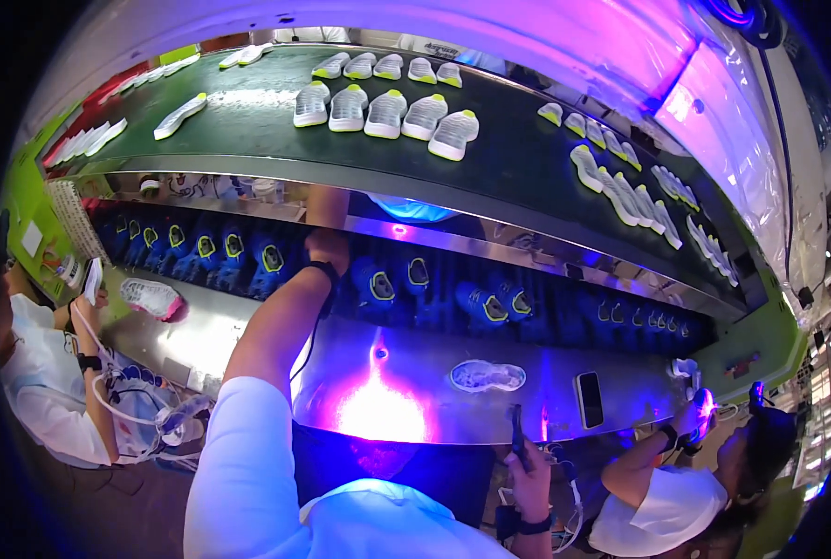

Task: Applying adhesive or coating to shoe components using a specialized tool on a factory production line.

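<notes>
My left arm stretches forward over the steel ledge to the lower rack of dark blue shoes. My left hand (328, 246), behind a black wristband, is among them beneath the upper belt's metal front. Its fingers are hidden, so any grip there does not show. Nearest to it stand blue shoes (375, 284) with yellow-green collar edging. Low at the right, my right hand (530, 480) is closed around a slim black handheld tool (518, 430) pointing upward; its exact kind is unclear. A white, foot-shaped sole (488, 375) lies flat on the ledge ahead of that hand.
White soles (385, 114) with yellow-green tips sit in groups on the green upper belt (247, 140). A phone (589, 399) lies on the steel ledge (434, 349), right of a bright purple-white glow. Another white-and-pink shoe part (152, 298) lies left. Co-workers sit on both sides.
</notes>
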`<state>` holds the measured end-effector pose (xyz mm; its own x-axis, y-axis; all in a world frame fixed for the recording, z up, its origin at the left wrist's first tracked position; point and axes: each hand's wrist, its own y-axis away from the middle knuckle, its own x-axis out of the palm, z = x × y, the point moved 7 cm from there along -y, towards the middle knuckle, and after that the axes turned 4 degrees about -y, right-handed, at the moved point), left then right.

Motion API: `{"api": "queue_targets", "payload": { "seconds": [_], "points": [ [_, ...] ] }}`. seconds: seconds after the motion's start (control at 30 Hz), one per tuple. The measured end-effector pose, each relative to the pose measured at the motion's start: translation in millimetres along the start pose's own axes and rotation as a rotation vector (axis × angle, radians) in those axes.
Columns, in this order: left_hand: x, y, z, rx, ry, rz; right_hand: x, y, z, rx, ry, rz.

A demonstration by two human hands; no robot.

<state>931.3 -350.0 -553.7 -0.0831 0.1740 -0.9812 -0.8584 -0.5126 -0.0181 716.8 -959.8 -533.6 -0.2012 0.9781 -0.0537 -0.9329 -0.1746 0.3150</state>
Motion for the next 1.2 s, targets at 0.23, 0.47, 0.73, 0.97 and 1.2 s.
{"api": "queue_targets", "payload": {
  "seconds": [0.23,0.47,0.73,0.97,1.2],
  "points": [
    [-39.7,21.9,-172.6,0.226,0.119,-0.245,-0.1,-20.8,10.9,-0.039,-0.053,0.016],
    [17.4,0.7,-166.5,-0.115,0.331,0.136,-25.1,-2.0,14.8,-0.158,0.083,-0.03],
    [-26.4,125.9,-154.2,0.026,1.512,0.544,-29.6,-7.1,13.4,-0.047,-0.067,0.006],
    [-143.2,314.9,-120.0,0.363,1.587,0.282,12.2,-38.3,40.1,-0.203,0.007,0.089],
    [-197.8,384.0,-83.2,0.845,0.939,-0.425,63.6,-11.4,110.4,-0.352,-0.046,0.287]
  ]
}}
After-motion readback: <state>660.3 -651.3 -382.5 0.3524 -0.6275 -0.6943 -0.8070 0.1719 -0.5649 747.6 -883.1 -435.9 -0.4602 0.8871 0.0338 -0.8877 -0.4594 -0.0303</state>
